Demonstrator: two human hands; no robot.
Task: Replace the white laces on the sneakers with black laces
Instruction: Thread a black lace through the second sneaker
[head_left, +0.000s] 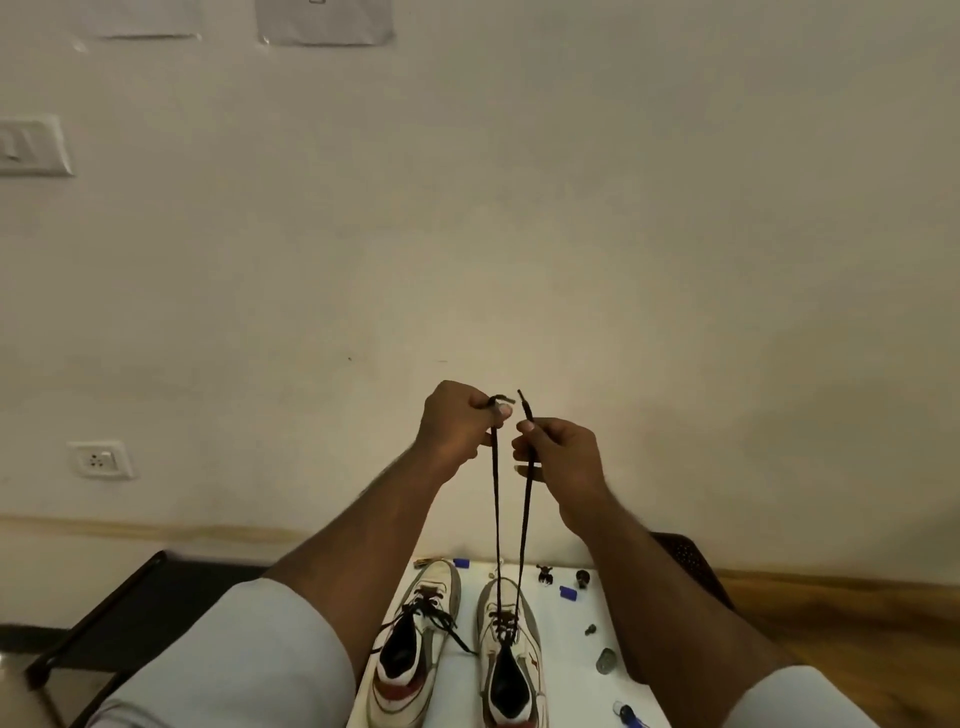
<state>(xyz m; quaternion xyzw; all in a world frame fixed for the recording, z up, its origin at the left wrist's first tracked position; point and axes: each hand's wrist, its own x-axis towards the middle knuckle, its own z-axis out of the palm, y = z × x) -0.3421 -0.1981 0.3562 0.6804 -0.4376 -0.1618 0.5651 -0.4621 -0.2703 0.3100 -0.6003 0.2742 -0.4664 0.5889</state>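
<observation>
Head view: the only one; I look down past my raised arms at the counter (571, 649) with both sneakers on it.
Left hand (452, 426): my fingers are curled round one end of the black lace (497, 519), pinching it near the tip, which bends over above my thumb.
Right hand (558, 457): my fingers pinch the other end, its tip sticking straight up.
Lace: both strands run down taut from my hands, nearly parallel and close together, to the lower eyelets of the right sneaker (511, 654).
Right sneaker: toe away from me, directly below my hands, only partly laced by my reckoning.
Left sneaker (413, 649): just beside it, black lace already through, ends lying loose across it.
Key relation: the lace's long axis is almost vertical, the sneaker straight beneath; both hands are level and equally near, so I judge the ends are about even.
Next, as I judge: bring the ends down and cross them through the next eyelets.
Clutter: small dark and blue bits scattered on the counter; too small to name.
</observation>
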